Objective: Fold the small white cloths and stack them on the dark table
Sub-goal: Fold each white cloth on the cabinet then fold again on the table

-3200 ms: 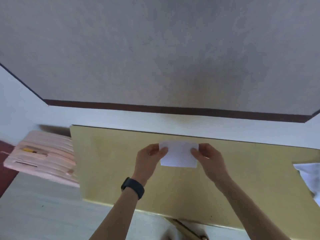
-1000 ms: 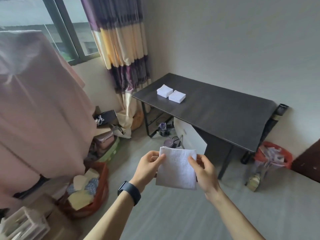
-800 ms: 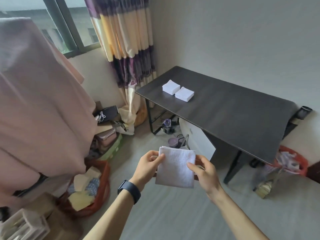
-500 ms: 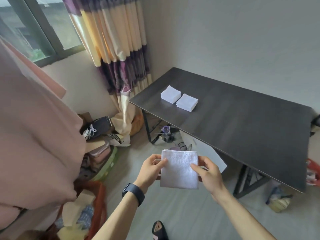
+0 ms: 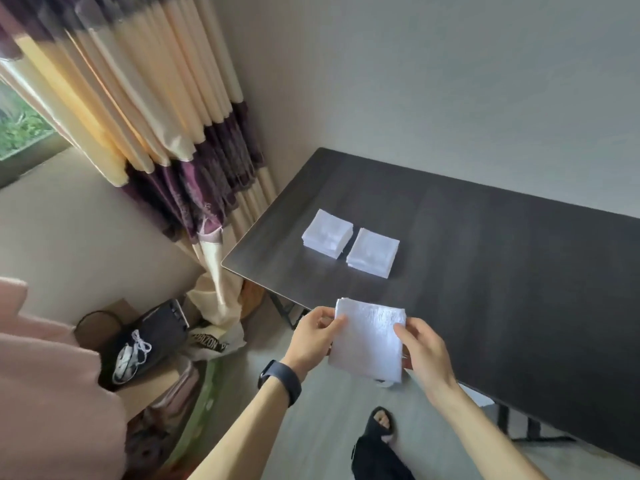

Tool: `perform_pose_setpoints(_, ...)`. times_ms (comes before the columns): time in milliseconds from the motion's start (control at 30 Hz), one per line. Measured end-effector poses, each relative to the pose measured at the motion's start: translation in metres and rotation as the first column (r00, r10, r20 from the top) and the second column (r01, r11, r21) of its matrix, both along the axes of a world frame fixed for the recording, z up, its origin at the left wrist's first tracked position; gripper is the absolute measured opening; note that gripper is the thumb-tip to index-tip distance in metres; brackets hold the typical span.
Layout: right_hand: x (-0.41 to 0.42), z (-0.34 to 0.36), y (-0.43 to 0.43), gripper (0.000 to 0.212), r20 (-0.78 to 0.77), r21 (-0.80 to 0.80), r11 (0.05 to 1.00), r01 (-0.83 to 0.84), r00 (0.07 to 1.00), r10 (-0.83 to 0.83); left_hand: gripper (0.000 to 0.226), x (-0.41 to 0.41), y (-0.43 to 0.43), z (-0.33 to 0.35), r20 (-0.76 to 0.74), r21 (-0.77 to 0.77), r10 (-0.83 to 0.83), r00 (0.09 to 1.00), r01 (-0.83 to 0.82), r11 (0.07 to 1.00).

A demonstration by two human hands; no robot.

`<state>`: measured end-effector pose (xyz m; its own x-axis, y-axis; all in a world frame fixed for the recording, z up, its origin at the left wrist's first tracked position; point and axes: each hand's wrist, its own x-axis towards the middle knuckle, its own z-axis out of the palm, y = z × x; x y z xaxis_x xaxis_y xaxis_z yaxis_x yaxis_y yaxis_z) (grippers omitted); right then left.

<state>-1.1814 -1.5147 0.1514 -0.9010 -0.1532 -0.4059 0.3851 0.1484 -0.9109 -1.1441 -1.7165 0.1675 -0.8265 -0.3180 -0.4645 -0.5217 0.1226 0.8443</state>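
folded white terry cloth is pinched at its side edges by left hand and right hand, held flat above the dark table edge, likely to join the two white stacks.

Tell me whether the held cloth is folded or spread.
Folded: the cloth is a compact rectangle, layered edges showing at its top corner.
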Motion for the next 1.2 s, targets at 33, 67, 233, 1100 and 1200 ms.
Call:
perform_pose_setpoints(33, -0.02, -0.005, -0.006, 0.013, -0.008, 0.015, 1.0, 0.011, 1.0, -0.011, 0.027, -0.021, -0.006, -0.004, 0.007, 0.01, -0.001, 1.0, 0.001, 1.0)
perform_pose_setpoints(67, -0.04, -0.009, -0.012, 0.016, -0.02, 0.031, 0.999, 0.022, 1.0, -0.021, 0.028, -0.042, -0.012, -0.007, 0.018, 0.021, 0.001, 1.0, -0.001, 1.0)
perform_pose_setpoints(233, -0.126, -0.023, -0.038, 0.014, -0.035, 0.114, 0.989, 0.096, 0.995, -0.093, 0.028, -0.139, -0.038, -0.023, 0.058, 0.0, -0.029, 0.998, 0.029, 1.0)
perform_pose_setpoints(1100, -0.302, -0.137, -0.099, 0.019, 0.143, 0.551, 0.816, 0.176, 0.943, -0.3, 0.018, -0.367, -0.071, -0.158, 0.302, -0.095, -0.326, 0.896, 0.369, 0.925)
perform_pose_setpoints(1200, -0.304, -0.14, -0.098, 0.017, 0.147, 0.535, 0.826, 0.178, 0.943, -0.298, 0.017, -0.367, -0.067, -0.156, 0.31, -0.112, -0.296, 0.904, 0.344, 0.932)
